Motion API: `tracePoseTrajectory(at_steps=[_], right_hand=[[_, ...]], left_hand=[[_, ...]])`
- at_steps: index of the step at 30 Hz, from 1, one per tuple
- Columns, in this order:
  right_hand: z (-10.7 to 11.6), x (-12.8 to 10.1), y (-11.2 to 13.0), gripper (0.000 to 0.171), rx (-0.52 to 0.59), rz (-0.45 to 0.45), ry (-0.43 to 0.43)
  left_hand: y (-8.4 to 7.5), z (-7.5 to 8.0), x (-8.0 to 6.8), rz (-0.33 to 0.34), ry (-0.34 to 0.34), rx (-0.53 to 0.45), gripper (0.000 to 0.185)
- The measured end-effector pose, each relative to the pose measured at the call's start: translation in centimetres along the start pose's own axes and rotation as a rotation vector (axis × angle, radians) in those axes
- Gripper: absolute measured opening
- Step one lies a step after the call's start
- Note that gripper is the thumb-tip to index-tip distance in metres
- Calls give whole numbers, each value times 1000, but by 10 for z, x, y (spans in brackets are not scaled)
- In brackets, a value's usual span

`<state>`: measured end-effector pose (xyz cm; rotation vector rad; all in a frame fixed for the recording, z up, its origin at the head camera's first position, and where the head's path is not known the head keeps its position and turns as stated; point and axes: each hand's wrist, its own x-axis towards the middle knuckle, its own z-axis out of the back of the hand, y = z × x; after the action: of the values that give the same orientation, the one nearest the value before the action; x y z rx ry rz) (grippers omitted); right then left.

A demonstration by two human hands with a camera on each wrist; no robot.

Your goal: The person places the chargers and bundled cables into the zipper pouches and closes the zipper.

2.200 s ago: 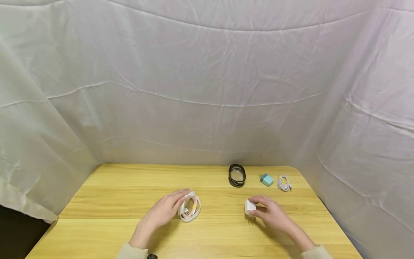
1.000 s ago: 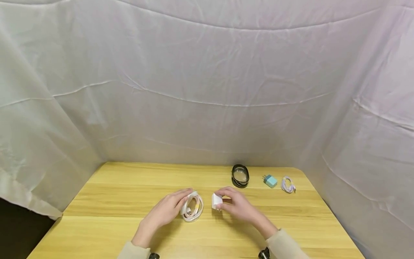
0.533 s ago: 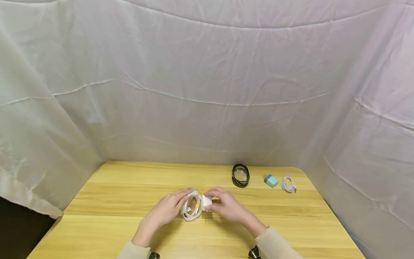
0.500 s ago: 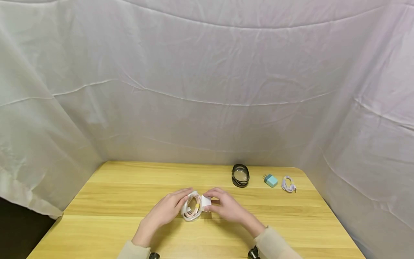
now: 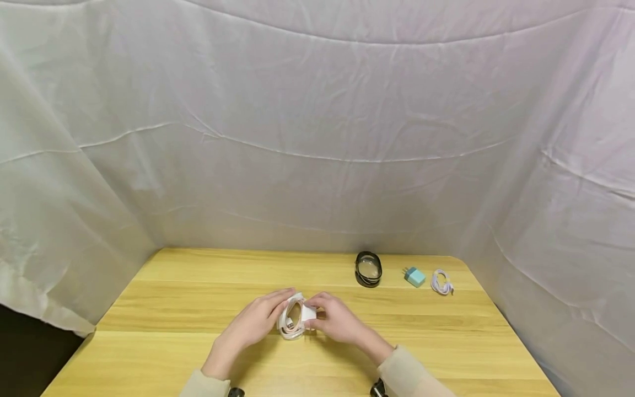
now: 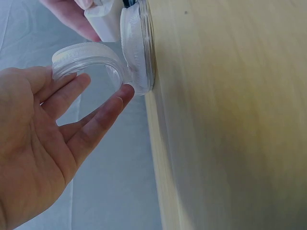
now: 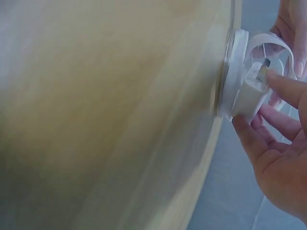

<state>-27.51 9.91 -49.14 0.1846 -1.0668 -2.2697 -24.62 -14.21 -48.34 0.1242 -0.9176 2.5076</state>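
Note:
A round clear case (image 5: 291, 320) lies mid-table with its hinged lid (image 6: 86, 57) standing open above the base (image 6: 139, 48). A pale coiled cable (image 5: 286, 326) lies inside it. My left hand (image 5: 253, 322) props the lid with straight fingers (image 6: 103, 112), one fingertip at the hinge. My right hand (image 5: 337, 322) pinches a small white charger (image 5: 308, 314) and holds it against the open base (image 7: 229, 72). In the right wrist view the charger (image 7: 249, 93) shows a metal prong (image 7: 261, 72) pointing away from the base. The case's inside is mostly hidden by both hands.
On the wooden table (image 5: 173, 286), at the back right, lie a black coiled ring (image 5: 369, 269), a teal charger (image 5: 414, 277) and a small white coiled cable (image 5: 440, 283). White cloth hangs behind the table and on both sides.
My right hand has carried the white charger leftward across the table, from well to the right up to the open case. The left hand has stayed at the lid.

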Motion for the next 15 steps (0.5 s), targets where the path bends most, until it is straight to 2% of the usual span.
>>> tracePoseTrajectory(at_steps=[10,15], right_hand=[[-9,7,4,45,32,-46,-68],[-10,8,4,43,36,-66,-62]], left_hand=[[-2,2,-1,8,3,-23,40],[-3,2,-1,12,-1,-27,40]])
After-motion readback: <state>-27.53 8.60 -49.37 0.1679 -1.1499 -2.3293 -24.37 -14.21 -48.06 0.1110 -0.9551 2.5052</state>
